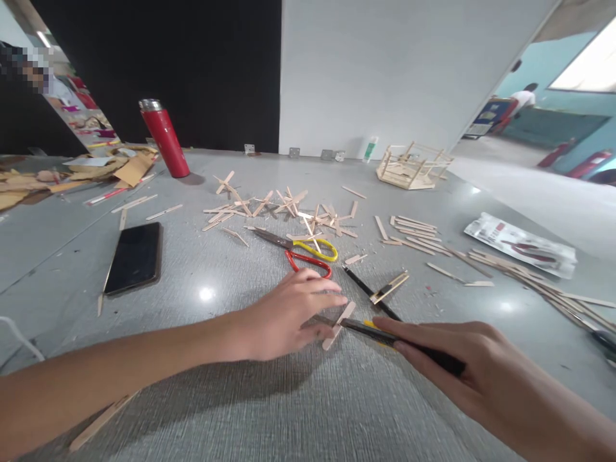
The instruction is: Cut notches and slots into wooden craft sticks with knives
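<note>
My right hand (462,359) is wrapped round a black and yellow utility knife (370,330). Its blade end lies across a short piece of craft stick (347,312) on the table. From the other side, my left hand (298,311) curls its thumb and fingers about that stick piece, the thumb at its lower part. Just beyond my left hand lie scissors (289,244) with one yellow and one red handle. A black pen-like rod (359,280) rests past the knife, with a small assembly of sticks (391,287) over it.
Loose craft sticks (289,202) are scattered behind the scissors, others (416,231) lie to the right. A phone (135,260) and red flask (166,138) stand left. At the back are a stick frame (414,168) and small glue bottle (370,149); a white packet (522,245) is right.
</note>
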Tool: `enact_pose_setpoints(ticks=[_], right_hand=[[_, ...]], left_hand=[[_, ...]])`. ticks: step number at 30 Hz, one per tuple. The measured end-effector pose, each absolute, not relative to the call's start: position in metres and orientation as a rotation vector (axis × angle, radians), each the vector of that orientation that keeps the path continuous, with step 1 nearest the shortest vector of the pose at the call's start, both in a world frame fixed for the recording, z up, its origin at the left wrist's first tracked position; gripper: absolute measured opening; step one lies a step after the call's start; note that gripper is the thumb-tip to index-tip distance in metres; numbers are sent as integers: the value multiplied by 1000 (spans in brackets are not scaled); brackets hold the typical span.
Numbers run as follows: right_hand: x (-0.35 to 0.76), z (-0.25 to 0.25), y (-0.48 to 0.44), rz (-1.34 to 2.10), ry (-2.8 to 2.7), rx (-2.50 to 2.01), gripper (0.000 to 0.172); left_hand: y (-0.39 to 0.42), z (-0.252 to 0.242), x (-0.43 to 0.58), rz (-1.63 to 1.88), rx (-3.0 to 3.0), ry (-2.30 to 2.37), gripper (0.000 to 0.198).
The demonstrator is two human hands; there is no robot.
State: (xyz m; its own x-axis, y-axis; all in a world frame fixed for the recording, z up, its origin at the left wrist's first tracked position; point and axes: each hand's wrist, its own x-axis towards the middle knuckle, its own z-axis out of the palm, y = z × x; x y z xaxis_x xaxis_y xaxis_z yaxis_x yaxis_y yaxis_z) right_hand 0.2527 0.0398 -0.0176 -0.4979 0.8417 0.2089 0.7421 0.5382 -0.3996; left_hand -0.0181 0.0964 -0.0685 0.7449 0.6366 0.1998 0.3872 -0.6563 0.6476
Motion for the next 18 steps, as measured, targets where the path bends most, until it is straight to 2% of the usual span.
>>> enact_pose_setpoints(ticks=[2, 3, 6, 11, 18], right_hand=[[253, -16, 39, 504, -2472, -1294, 36], [252, -15, 38, 557, -2486, -1303, 37], [252, -13, 35, 598, -2476, -1324, 35], [252, -13, 35, 629, -2496, -1270, 36], [257, -18, 38, 573, -2525, -1293, 36]], left_hand=[[105, -69, -22, 407, 2395, 726, 63], [108, -69, -23, 350, 2393, 717, 66], [108, -67, -26, 295, 2362, 685, 61], [104, -65, -26, 281, 2348, 649, 74], [106, -70, -27, 247, 2431, 639, 70]])
